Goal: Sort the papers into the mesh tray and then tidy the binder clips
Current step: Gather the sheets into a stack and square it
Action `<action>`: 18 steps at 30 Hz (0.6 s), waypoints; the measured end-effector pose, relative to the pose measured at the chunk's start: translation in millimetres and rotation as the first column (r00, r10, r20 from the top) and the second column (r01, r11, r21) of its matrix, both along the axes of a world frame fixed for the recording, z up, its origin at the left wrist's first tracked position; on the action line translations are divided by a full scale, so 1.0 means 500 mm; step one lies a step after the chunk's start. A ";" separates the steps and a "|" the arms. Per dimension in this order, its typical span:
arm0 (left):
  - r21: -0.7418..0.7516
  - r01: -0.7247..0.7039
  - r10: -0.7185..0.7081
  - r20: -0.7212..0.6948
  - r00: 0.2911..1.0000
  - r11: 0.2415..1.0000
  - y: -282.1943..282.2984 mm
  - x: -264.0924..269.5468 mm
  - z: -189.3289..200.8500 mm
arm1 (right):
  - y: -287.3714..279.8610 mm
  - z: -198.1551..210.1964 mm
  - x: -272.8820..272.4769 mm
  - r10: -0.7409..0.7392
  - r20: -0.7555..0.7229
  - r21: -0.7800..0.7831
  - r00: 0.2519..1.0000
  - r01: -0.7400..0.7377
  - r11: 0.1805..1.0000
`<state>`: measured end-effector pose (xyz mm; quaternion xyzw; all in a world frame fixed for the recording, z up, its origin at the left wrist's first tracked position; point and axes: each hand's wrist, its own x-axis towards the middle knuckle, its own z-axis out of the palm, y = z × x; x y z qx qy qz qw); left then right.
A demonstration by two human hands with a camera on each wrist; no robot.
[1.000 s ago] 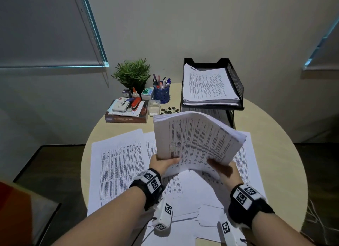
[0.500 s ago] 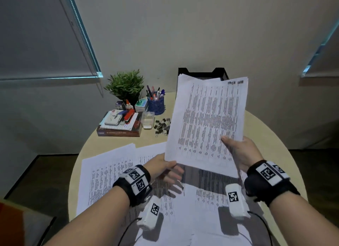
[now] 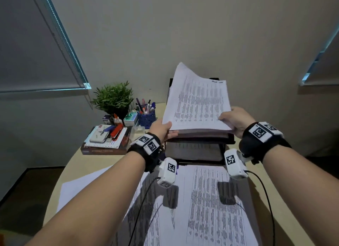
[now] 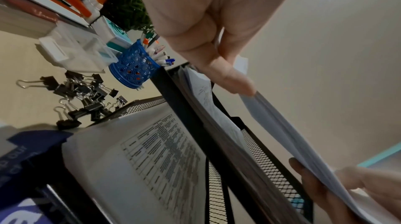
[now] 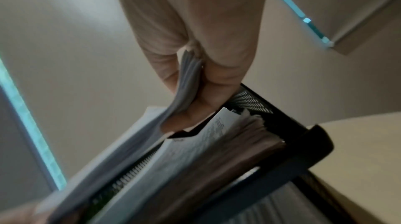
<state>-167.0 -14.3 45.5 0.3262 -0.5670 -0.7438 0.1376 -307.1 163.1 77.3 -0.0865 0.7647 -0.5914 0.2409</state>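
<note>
Above the upper tier of the black mesh tray (image 3: 231, 137), a thin sheaf of printed papers (image 3: 198, 106) was held by its near corners, its far edge curled upward. It was pinched at one corner by the left hand (image 3: 161, 129), thumb above and fingers (image 4: 230, 75) beneath, and clamped at the other by the right hand (image 3: 236, 120). Such sheets were judged light, limp and slippery against each other, best supported at two corners so that they stay squared. More printed sheets (image 3: 211, 205) lay flat on the pale round worktop (image 3: 286, 200). Black binder clips (image 4: 82, 100) with wire handles were heaped beside a blue perforated pen cup (image 4: 132, 69).
</note>
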 end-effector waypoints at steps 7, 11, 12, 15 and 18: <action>-0.325 0.083 0.003 0.254 0.967 0.942 -0.021 -0.066 -0.039 | -0.037 -0.062 -0.043 0.112 -0.252 0.423 0.961 0.006 0.906; -0.721 0.424 0.162 0.589 0.792 0.548 -0.028 -0.062 -0.024 | -0.049 -0.079 -0.042 0.112 -0.306 0.571 0.946 0.088 0.816; -0.734 0.436 0.174 0.591 0.788 0.520 -0.027 -0.058 -0.022 | -0.050 -0.076 -0.041 0.135 -0.311 0.606 0.941 0.087 0.791; -0.753 0.401 0.202 0.565 0.800 0.522 -0.028 -0.053 -0.030 | -0.046 -0.071 -0.033 0.202 -0.338 0.676 0.919 0.087 0.732; -0.757 0.354 0.197 0.529 0.825 0.549 -0.023 -0.032 -0.030 | -0.029 -0.069 -0.019 0.306 -0.392 0.745 0.868 0.104 0.659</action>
